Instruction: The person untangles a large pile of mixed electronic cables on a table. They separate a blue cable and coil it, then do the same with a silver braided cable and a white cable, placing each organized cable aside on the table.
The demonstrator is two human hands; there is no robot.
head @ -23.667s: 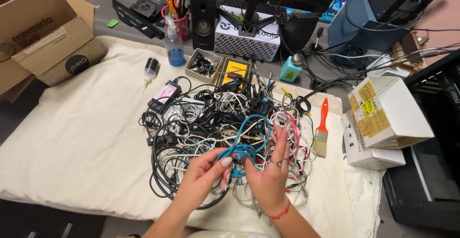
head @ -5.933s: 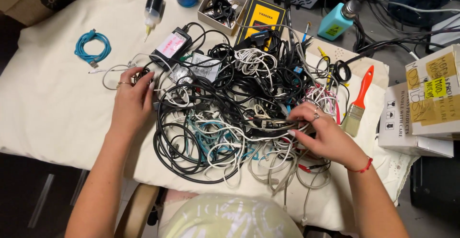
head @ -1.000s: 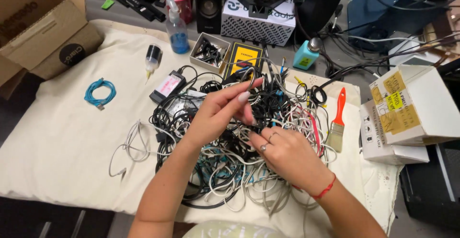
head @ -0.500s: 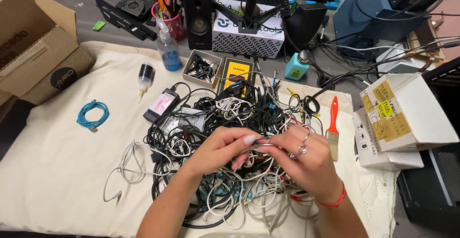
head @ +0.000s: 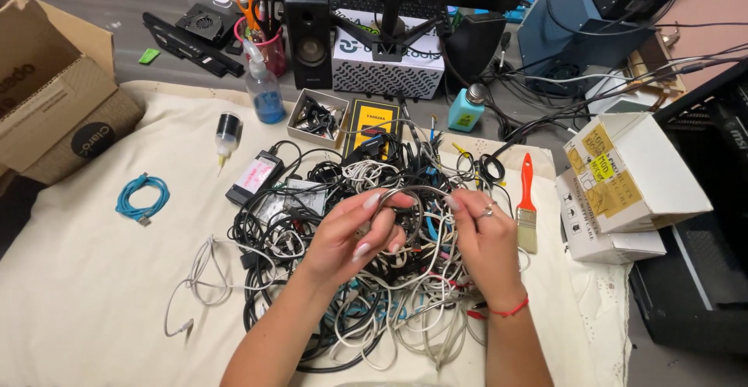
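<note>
Cream cloth point(head: 93, 278): 1 cable pile point(head: 351, 223), left hand point(head: 354, 235) & right hand point(head: 483, 239) both pinching 1 grey cable point(head: 413, 192).

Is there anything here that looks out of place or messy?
Yes. A big tangled heap of cables covers the cream cloth; both the left hand and right hand pinch a grey loop from it. One white cable sprawls loose, while the blue cable lies neatly coiled apart.

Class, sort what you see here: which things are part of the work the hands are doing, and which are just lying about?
In use:
left hand
right hand
grey cable held between them
cable pile

Lying about:
blue cable coil
paintbrush
blue-liquid bottle
speaker
cardboard box
</note>
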